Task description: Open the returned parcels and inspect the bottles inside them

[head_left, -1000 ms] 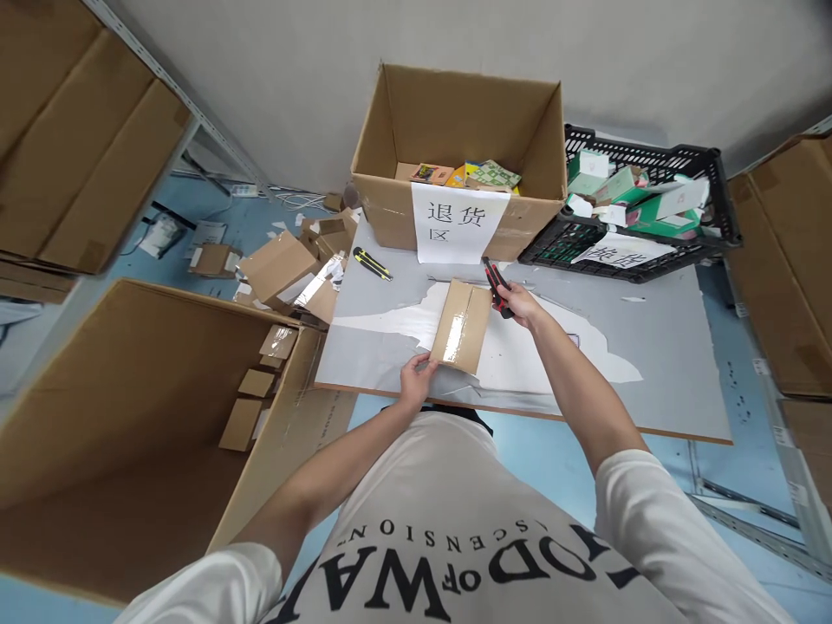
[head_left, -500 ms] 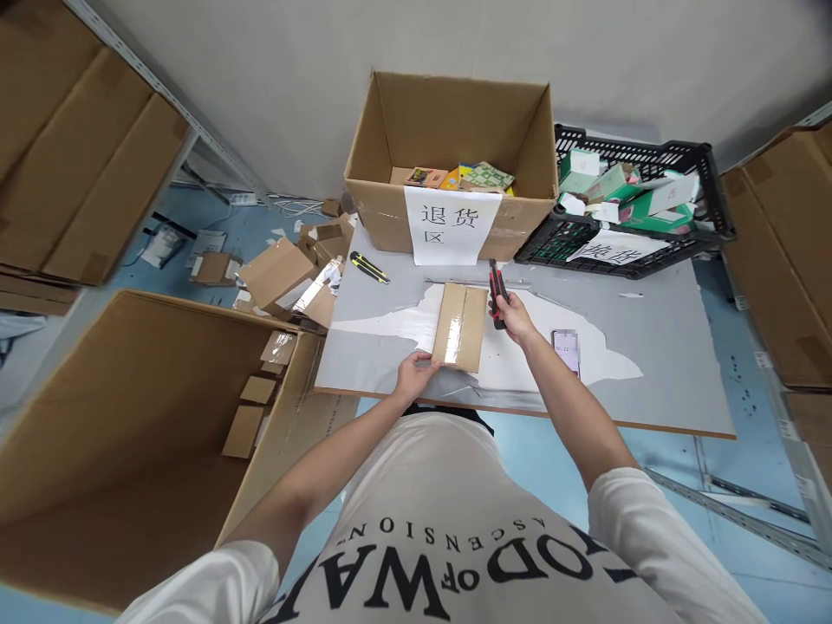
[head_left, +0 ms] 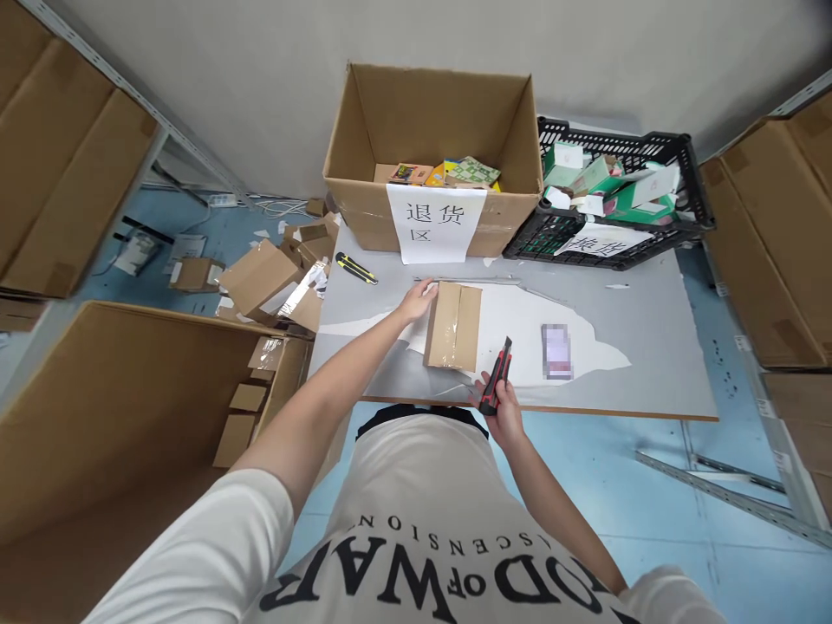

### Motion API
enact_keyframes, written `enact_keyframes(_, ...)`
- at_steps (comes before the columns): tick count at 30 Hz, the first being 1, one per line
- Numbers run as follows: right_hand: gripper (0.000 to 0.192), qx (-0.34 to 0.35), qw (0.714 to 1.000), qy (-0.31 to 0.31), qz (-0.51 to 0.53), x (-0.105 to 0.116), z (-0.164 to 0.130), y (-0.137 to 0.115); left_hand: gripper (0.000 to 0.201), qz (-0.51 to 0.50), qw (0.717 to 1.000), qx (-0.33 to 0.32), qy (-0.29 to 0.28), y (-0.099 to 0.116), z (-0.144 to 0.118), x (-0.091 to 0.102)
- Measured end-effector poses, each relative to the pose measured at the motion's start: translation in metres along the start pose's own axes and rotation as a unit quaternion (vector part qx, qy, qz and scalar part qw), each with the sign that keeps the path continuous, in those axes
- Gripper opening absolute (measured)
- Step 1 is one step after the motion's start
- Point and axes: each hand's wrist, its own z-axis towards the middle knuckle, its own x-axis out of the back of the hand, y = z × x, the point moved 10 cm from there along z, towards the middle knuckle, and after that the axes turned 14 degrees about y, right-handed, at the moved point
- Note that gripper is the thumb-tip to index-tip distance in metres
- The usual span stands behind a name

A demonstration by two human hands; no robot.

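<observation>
A small cardboard box (head_left: 453,328), sealed with clear tape, lies on the white torn patch of the table. At its far left corner my left hand (head_left: 418,303) grips the edge. My right hand (head_left: 508,414) is closed around a red and black box cutter (head_left: 497,378), just off the box's near right corner. The cutter's tip points away from me, apart from the box. Whether its blade is out, I cannot tell.
A large carton (head_left: 364,212) with colourful packs and a black crate (head_left: 611,251) of green boxes stand behind. On the table (head_left: 669,347) lie a yellow-black cutter (head_left: 356,269) and a phone (head_left: 557,351). At left are a big open carton (head_left: 130,416) and scattered boxes (head_left: 260,276).
My left hand has gone from the box's near left corner to its far left corner. My right hand has drawn the box cutter from the box's far right side toward me.
</observation>
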Motion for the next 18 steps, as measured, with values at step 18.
enact_keyframes(18,0.042,0.062,0.997,0.005,0.039,-0.033,-0.001,-0.020,0.026,-0.015,1.000,0.017,0.017,-0.011,0.023,0.006)
